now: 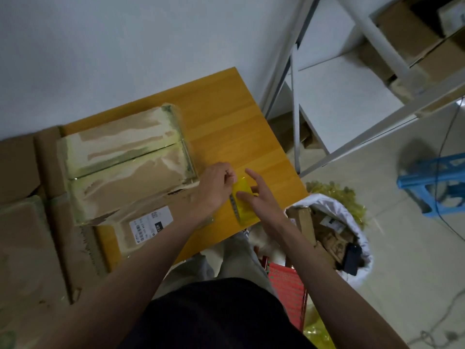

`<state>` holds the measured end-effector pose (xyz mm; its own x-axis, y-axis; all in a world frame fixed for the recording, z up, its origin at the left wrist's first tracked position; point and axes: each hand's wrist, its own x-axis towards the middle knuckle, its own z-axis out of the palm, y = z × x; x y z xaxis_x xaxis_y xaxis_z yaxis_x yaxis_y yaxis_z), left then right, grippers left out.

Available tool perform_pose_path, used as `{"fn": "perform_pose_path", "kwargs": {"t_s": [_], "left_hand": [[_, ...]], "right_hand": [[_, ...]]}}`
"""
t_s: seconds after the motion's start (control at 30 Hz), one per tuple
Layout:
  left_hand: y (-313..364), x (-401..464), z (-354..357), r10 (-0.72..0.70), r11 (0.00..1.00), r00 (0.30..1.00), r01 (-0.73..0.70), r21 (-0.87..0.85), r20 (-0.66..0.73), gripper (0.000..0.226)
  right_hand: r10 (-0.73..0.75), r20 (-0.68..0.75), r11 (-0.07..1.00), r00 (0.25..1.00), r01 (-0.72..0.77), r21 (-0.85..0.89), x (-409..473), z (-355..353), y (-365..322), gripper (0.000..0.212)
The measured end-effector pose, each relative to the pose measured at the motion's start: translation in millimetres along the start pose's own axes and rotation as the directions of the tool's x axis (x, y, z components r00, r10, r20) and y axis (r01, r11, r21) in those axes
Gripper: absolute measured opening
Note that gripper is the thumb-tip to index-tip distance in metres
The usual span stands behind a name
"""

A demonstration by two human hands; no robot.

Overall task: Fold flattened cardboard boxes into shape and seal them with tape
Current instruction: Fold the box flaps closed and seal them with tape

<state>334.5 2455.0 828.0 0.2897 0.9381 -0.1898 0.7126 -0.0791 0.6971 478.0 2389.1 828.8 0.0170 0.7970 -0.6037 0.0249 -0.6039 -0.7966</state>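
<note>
A taped cardboard box (pixel 125 159) sits on the orange worktop (pixel 226 117), a waste bag (pixel 334 222) beside it. Right of the box, the left hand (pixel 216 187) pinches the yellow tape roll (pixel 242 200); the right hand (pixel 261 195), fingers spread, touches it.

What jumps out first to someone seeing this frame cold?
The hands meet mid-frame over the orange table: the left hand pinches the top of a yellow tape roll, the right hand against its side. Left of them sits a tape-covered cardboard box.
</note>
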Motion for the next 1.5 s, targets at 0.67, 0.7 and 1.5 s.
{"fn": "perform_pose_path", "kwargs": {"t_s": [0.67, 0.7, 1.5], "left_hand": [[34, 33, -11, -0.056, 0.997, 0.986, 0.065, -0.052, 0.157, 0.007], [35, 33, -8, -0.067, 0.996, 0.985, 0.075, -0.047, 0.159, 0.009], [-25, 16, -51, 0.049, 0.929, 0.998, -0.032, 0.369, -0.038, 0.039]], "right_hand": [[-0.388, -0.041, 0.916, 0.921, 0.38, -0.127, 9, -28, 0, 0.018], [-0.394, -0.031, 0.911, 0.919, 0.386, -0.145, 9, -31, 1, 0.019], [-0.219, -0.096, 0.646, 0.971, 0.07, -0.76, 103, -57, 55, 0.036]]}}
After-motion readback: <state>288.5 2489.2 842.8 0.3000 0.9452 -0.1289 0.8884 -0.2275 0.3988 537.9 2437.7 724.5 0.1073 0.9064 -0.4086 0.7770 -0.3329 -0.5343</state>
